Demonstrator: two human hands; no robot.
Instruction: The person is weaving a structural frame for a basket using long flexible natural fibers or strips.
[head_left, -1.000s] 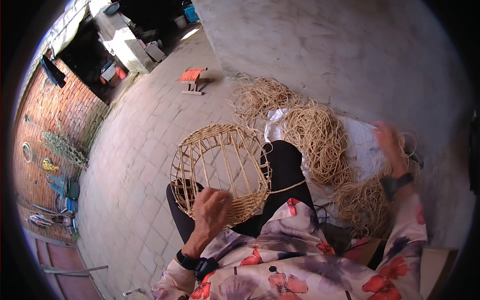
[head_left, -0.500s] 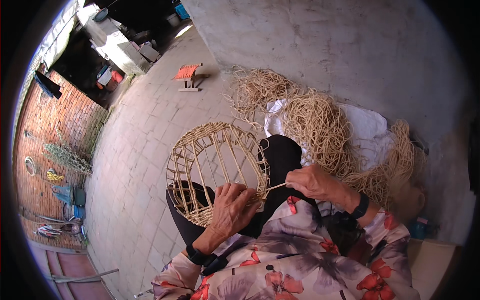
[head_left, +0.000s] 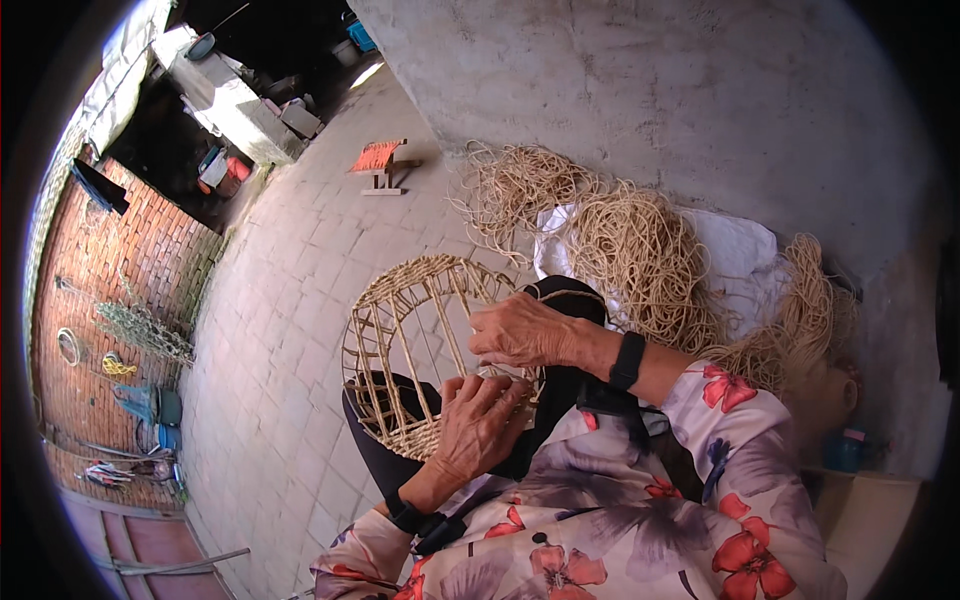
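Observation:
A round openwork basket (head_left: 405, 320) woven of twisted straw-coloured cord over a wire frame rests tilted on my lap. My left hand (head_left: 477, 425) is closed on its near right rim, fingers curled over the edge. My right hand (head_left: 525, 332) is above the right side of the basket, just beyond the left one, its fingers pinched together. Its fingertips and the cord end in them are hidden behind the hand. A strand of cord (head_left: 570, 293) loops over the dark trouser knee behind my right wrist.
Heaps of loose cord (head_left: 640, 255) lie on a white sack (head_left: 740, 260) against the grey wall (head_left: 650, 90) at right. A small stool with an orange woven seat (head_left: 376, 155) stands ahead on the paved floor (head_left: 270, 300). A brick wall (head_left: 130, 250) with hanging things runs along the left.
My right hand has moved left and forward, from pulling the cord taut outside the rim to over the basket's right side. The left hand stays on the rim.

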